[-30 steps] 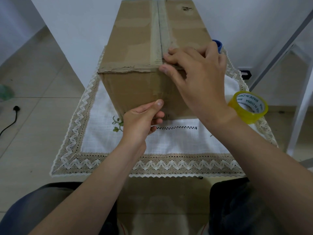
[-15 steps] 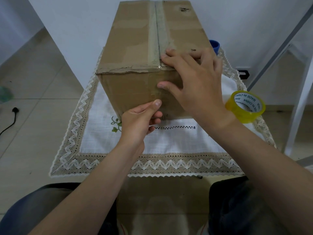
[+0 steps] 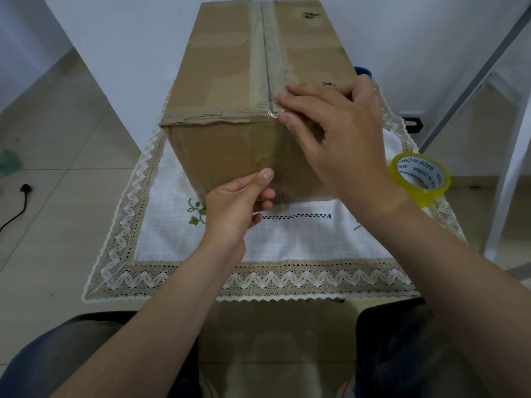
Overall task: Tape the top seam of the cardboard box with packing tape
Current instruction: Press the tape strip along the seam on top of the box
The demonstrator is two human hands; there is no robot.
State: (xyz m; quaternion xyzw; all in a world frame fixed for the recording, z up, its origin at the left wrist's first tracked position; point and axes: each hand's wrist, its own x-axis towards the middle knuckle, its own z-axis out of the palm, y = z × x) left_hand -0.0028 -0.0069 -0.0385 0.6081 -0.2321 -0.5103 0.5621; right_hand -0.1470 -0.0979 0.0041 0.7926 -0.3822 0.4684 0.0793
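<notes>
A brown cardboard box [image 3: 227,70] stands lengthwise on a white lace-edged tablecloth [image 3: 301,242]. Its top seam [image 3: 265,53] runs away from me under a band of tape. Clear tape glints where the seam meets the near top edge. My right hand [image 3: 339,133] lies flat there, fingertips on the seam's near end and thumb just under the edge. My left hand [image 3: 235,205] pinches the clear tape strip against the box's front face, low down. A yellow packing tape roll [image 3: 418,179] lies on the cloth to the right of my right wrist.
A blue object [image 3: 362,71] peeks out behind the box's right side. A white metal frame [image 3: 511,156] stands to the right of the table. A black plug and cable [image 3: 25,188] lie on the tiled floor at left. A white wall is right behind the box.
My right thumb, which slid down the front face half a second ago, is back up just under the top edge. The left hand has stayed in place.
</notes>
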